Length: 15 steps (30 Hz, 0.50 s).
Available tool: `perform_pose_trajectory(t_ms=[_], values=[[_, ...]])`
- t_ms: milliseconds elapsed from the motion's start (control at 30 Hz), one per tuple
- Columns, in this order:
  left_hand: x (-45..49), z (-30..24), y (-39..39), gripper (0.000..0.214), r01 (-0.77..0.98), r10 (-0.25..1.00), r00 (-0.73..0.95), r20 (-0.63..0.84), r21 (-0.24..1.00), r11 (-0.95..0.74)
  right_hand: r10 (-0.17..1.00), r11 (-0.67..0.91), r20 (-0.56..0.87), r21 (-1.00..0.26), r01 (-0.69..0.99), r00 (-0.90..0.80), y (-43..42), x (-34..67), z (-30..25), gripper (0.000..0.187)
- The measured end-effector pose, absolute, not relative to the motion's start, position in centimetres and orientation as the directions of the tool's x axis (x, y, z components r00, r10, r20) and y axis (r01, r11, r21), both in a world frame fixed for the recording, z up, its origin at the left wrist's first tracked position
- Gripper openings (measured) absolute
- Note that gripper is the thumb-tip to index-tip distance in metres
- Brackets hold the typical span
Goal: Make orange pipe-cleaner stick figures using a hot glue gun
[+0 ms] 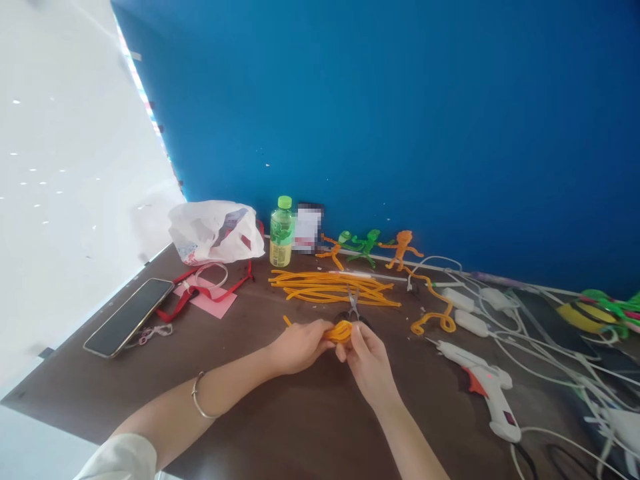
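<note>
While you bend the orange pipe cleaner (340, 331) into a loop just in front of the scissors (353, 305), your left hand (297, 347) clasps it closed and your right hand (369, 367) pinches it firmly.

No legible text anywhere. Closest thing to print: label on the green-capped plastic bottle (281, 231), up and left of the fingers (359, 339), has marks but too small and blurred to read. Just right of the bottle, a pixelated item (307, 228) is obscured, nothing readable. Further left of the fingers, the white plastic bag (215, 233) has dark and red printing, no words can be made out. Right of the fingers, the white hot glue gun (487, 381) has a small dark badge near its base, also unreadable. No brands or numbers can be confirmed.
</note>
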State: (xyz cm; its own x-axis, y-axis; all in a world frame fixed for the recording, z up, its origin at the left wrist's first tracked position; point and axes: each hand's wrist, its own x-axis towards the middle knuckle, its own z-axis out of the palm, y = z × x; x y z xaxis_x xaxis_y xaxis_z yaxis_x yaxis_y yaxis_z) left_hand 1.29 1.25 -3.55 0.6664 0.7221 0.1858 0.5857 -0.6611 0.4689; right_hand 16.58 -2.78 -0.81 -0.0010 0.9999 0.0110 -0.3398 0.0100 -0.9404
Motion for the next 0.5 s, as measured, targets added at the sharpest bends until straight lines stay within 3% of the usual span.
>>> perform_pose_trajectory(t_ms=[167, 267, 400, 500], values=[[1.4, -4.2, 1.6, 0.022, 0.558, 0.656, 0.688, 0.311, 0.352, -0.751, 0.993, 0.113, 0.113, -0.993, -0.014, 0.023, -2.7, 17.1, -1.0, 0.016], [1.4, -4.7, 1.8, 0.016, 0.550, 0.653, 0.678, 0.336, 0.356, -0.755, 0.978, 0.166, 0.183, -0.972, 0.166, 0.099, -2.7, 17.4, -1.5, 0.013], [1.5, -4.6, 1.5, 0.018, 0.543, 0.660, 0.701, 0.270, 0.399, -0.739, 0.942, 0.218, 0.280, -0.930, 0.297, 0.185, -2.8, 17.4, -2.2, 0.011], [1.6, -4.4, 1.3, 0.023, 0.562, 0.653, 0.701, 0.286, 0.342, -0.753, 0.919, 0.228, 0.310, -0.922, 0.314, 0.243, -2.8, 17.4, -2.5, 0.009]])
